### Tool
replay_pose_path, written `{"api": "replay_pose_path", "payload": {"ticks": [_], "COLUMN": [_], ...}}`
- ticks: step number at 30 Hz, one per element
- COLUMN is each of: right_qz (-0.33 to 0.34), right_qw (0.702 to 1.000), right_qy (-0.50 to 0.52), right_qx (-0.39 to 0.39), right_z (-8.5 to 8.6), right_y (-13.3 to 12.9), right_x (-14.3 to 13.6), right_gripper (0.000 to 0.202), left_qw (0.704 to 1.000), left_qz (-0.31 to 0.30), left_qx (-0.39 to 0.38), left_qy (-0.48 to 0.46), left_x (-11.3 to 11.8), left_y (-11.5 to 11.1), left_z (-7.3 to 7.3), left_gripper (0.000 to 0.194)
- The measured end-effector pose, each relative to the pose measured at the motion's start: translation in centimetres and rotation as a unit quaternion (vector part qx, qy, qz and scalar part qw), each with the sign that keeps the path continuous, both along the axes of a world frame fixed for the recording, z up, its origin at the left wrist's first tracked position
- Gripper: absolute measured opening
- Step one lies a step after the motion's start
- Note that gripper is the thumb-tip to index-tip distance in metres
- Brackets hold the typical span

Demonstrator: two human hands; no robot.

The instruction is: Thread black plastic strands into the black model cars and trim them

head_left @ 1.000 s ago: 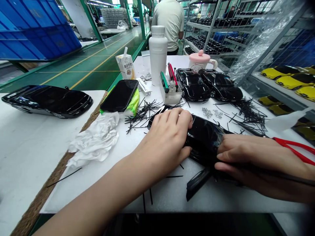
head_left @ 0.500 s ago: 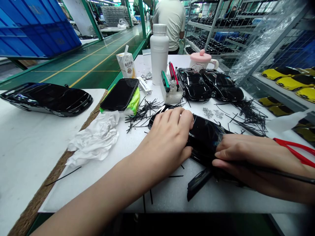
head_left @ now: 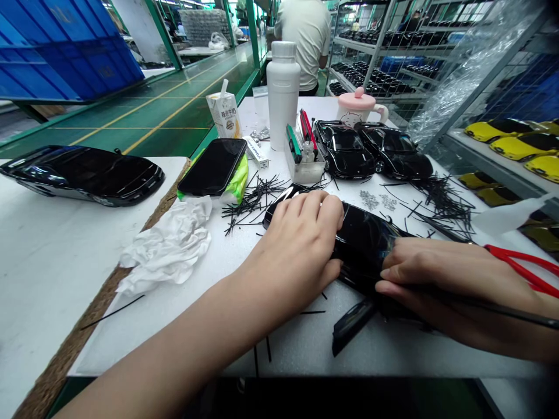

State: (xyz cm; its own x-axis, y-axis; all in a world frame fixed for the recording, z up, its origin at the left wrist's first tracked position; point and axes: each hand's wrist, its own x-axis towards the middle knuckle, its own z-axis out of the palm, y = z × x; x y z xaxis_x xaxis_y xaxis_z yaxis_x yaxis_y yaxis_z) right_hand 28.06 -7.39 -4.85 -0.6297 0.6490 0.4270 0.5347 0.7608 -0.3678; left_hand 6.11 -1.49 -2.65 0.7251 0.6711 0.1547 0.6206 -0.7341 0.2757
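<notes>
A glossy black model car lies on the white foam-topped table in front of me, its door swung out on the near side. Across the car's left end curls my left hand, closed over the body. My right hand is at the car's right part, thumb and fingers pinched by the door opening. From that pinch a thin black rod runs back under the wrist to the right edge; its tip is hidden. Red-handled scissors or pliers lie behind the right wrist.
Black strips lie in heaps beyond the car, near small clear pieces. Two black model cars, a tool box, a white bottle and a lidded mug stand behind. Leftward are a phone, crumpled tissue and another car.
Almost nothing differs. The rod's rear end by my right wrist has shifted very slightly; both hands keep their places on the car.
</notes>
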Motion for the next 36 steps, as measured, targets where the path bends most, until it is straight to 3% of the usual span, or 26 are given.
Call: {"api": "replay_pose_path", "payload": {"ticks": [6,11,18,28,34,36], "right_qz": [-0.009,-0.038,-0.051,-0.042,-0.108,-0.1], "right_qw": [1.0,0.998,0.995,0.995,0.98,0.983], "right_qy": [-0.005,0.006,-0.014,0.034,0.115,0.102], "right_qx": [-0.016,-0.055,-0.08,-0.084,-0.121,-0.119], "right_z": [0.1,1.2,2.3,1.6,1.5,1.5], "right_y": [-0.1,0.1,0.7,0.5,-0.6,-0.6], "right_x": [-0.3,-1.0,-1.8,-2.0,-0.9,-0.9], "right_gripper": [0.015,0.017,0.018,0.021,0.016,0.017], "left_qw": [1.0,0.997,0.996,0.997,0.997,0.997], "left_qz": [0.014,0.042,0.05,0.042,0.04,0.039], "left_qx": [-0.027,-0.069,-0.065,-0.059,-0.059,-0.058], "left_qy": [0.009,0.022,0.028,0.019,0.022,0.023], "left_x": [-0.2,-0.2,0.0,-0.3,-0.4,-0.4], "left_y": [0.0,0.2,0.4,0.2,0.2,0.2], "left_z": [0.4,0.8,0.6,0.7,0.6,0.5], "left_gripper": [0.029,0.032,0.033,0.031,0.031,0.031]}}
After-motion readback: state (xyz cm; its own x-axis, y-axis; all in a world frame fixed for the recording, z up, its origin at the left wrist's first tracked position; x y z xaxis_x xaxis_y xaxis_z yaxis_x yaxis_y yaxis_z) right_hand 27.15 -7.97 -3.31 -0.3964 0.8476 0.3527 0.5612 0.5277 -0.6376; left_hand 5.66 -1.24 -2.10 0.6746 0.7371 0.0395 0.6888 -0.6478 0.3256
